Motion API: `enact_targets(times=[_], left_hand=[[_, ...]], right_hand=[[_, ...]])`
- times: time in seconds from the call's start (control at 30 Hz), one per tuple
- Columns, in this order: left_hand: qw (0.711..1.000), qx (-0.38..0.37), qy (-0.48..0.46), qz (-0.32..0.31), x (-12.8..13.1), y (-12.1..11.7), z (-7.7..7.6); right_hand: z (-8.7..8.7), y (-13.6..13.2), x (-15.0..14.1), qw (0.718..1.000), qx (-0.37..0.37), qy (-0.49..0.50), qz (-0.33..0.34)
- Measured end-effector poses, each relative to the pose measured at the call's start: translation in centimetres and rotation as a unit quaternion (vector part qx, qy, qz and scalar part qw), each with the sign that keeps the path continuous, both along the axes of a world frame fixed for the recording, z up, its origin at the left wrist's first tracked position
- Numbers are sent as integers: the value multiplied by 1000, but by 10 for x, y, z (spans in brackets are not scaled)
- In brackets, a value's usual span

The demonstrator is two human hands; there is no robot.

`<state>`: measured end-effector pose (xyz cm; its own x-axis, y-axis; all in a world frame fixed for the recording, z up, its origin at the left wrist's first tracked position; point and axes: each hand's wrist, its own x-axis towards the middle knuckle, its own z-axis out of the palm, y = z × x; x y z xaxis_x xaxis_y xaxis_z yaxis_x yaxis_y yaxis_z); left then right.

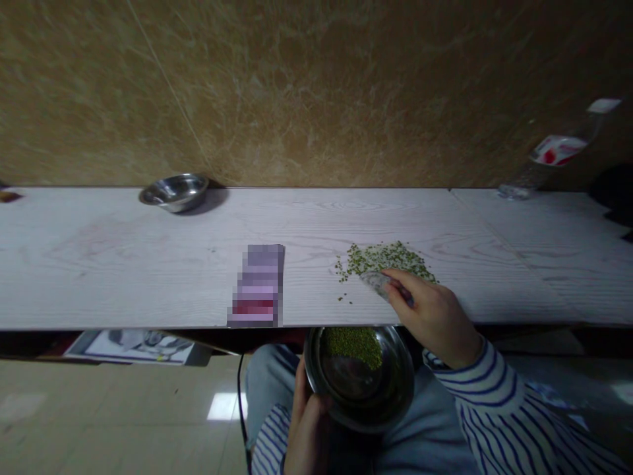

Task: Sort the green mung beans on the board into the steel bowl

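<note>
My left hand (307, 414) grips the rim of a steel bowl (390, 396) held below the table's front edge, over my lap. The bowl holds a heap of small green beans (357, 346). My right hand (431, 311) rests on the white table (148, 270), fingers closed on a small card-like scraper (376, 282) that touches the near edge of a scattered pile of green beans (383, 258) on the tabletop.
A second, empty steel bowl (174, 191) sits at the back left against the brown wall. A blurred-out flat object (258, 285) lies at the table's front middle. A plastic bottle (554, 153) lies at the back right. Papers (133, 346) sit on the floor under the table.
</note>
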<state>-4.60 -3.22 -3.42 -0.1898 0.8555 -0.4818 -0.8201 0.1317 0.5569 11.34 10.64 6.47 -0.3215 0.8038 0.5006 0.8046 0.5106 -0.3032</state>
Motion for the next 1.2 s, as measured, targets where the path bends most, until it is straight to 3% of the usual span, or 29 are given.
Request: enact_targets(times=[0.27,0.77,1.2], left_hand=[[1000,-6,-6,-9,-4,2,2],[1000,0,7,-2,1,-1,1],[1000,21,-7,-3,4,1,2]], right_hand=[[1,5,-16,999,-22,-25,31],[4,-4,-11,996,-11,-49,73],[1,-10,-2,998,-12,-15,55]])
